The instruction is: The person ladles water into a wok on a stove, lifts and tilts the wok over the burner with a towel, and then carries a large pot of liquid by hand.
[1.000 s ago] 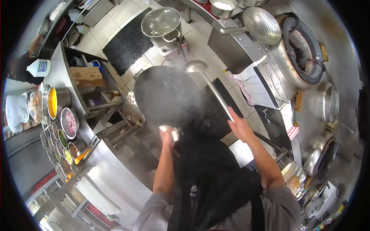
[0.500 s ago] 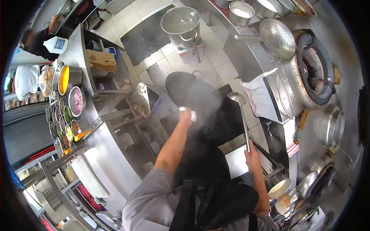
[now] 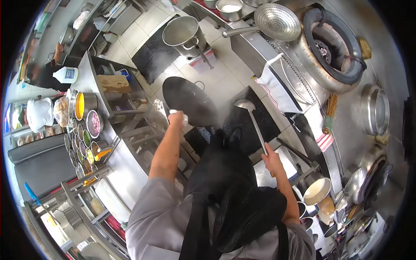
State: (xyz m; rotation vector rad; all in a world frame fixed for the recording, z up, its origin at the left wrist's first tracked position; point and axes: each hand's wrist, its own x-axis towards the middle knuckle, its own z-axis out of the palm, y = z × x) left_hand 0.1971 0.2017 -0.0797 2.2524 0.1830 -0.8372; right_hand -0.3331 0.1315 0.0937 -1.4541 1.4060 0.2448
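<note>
My left hand (image 3: 175, 119) is closed round a folded white cloth (image 3: 185, 121) at the near rim of a dark wok (image 3: 189, 99). The wok is held tilted above the floor, with its inside facing me. Thin steam hangs about it, and a loop handle shows on its far side. In my right hand (image 3: 272, 162) is the handle of a long metal ladle (image 3: 255, 123). The ladle's bowl points away from me, over the black floor mat and apart from the wok.
To the right, a burner ring (image 3: 333, 41), a perforated strainer (image 3: 277, 22) and a bamboo brush (image 3: 330, 113) line the steel range. A large pot (image 3: 181, 31) stands ahead on the floor. Ingredient tins (image 3: 82, 145) crowd the left counter. Another person (image 3: 43, 76) is at the far left.
The view has shifted, with the range sliding up and left. My left hand and the wok have moved left. The ladle has swung left too. Steam over the wok has thinned.
</note>
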